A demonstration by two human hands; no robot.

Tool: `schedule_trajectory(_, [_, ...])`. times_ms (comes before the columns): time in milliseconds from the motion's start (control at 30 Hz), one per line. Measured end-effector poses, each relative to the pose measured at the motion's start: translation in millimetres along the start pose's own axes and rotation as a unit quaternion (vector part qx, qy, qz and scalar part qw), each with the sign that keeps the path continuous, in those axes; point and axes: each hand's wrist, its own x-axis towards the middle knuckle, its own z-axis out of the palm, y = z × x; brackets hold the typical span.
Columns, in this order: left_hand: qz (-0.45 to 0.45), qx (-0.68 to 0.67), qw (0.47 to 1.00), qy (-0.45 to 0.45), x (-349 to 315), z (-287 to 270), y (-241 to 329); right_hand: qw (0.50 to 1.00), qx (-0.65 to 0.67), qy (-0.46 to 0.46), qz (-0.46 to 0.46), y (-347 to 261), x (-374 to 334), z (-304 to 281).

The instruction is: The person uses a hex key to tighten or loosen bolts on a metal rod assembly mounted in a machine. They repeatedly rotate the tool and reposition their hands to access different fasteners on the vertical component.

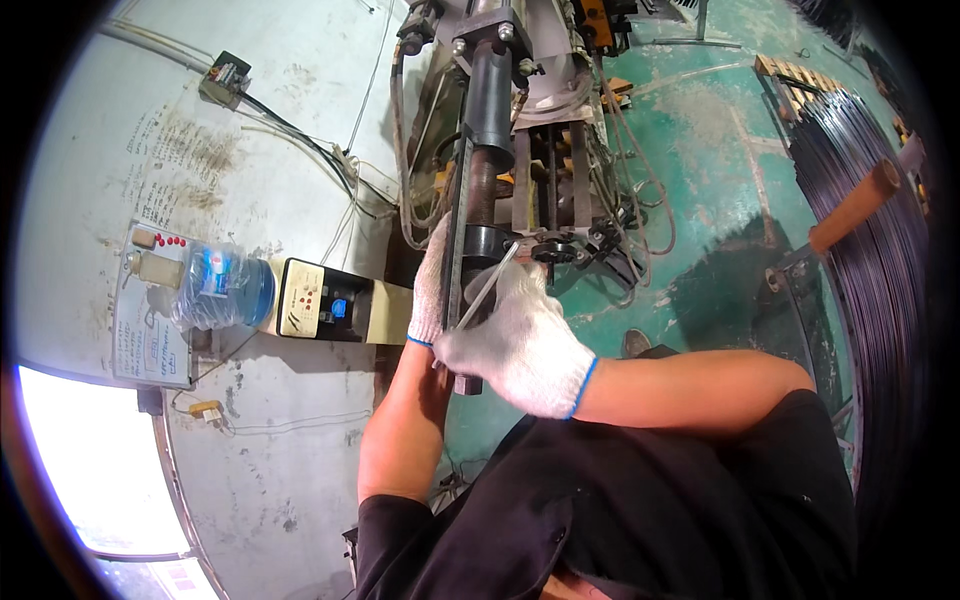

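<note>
My right hand [530, 350], in a white knit glove with blue cuff edging, is closed around a thin light-grey metal rod [487, 297]. The rod slants up to the right across the near end of a machine. Along the left side of a long dark metal bar [459, 220] lies my left hand [430, 290], gloved the same way. The bar and the machine hide its fingers, so its grip cannot be made out. Just beyond both hands are a dark round collar [488, 243] and a thick cylindrical shaft [490, 110] of the machine.
Hoses [400, 170] hang on both sides of the machine. Against the left wall stands a water dispenser [325, 305] with a bagged blue bottle [225, 290], beside a whiteboard [150, 340]. At right, long dark metal rods [850, 200] lie bundled near an orange-brown tube [855, 205] above the green floor [700, 230].
</note>
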Motion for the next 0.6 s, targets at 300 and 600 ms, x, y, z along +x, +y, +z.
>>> schedule_trajectory(300, [-0.006,-0.026,0.994,-0.108,-6,-16,1,0.997,-0.031,0.018,-0.071,9,-10,-11])
schedule_trajectory(600, [0.033,0.061,0.994,-0.084,-15,5,8,0.998,-0.013,0.042,-0.051,12,-1,18])
